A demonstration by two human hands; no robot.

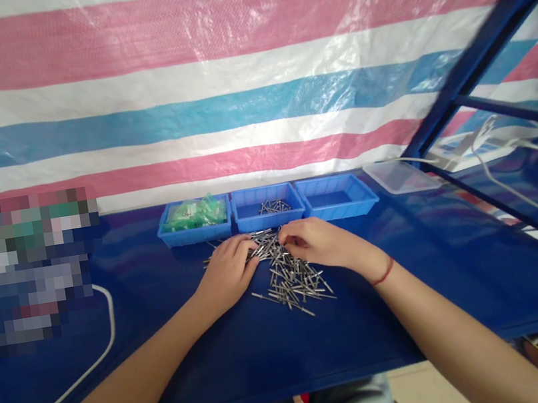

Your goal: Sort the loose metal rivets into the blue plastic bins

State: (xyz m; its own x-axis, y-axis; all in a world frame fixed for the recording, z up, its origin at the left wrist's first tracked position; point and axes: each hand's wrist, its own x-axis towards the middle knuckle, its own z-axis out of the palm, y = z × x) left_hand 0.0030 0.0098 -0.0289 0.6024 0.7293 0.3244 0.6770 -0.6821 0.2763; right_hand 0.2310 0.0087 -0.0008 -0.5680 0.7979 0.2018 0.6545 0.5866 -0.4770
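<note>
A heap of small metal pins lies on the blue table in front of me. My left hand rests at the heap's left edge, fingers curled and pinching a few pins. My right hand sits at the heap's top right, fingers bent and closed on pins at their tips. A red string circles my right wrist. Behind the heap stand three blue trays: the left tray holds green parts, the middle tray holds several metal pins, and the right tray looks bare inside.
A clear plastic box stands right of the trays. A white cable loops over the table's left side, and more white cables run at the right by a blue frame bar. A striped tarp hangs behind.
</note>
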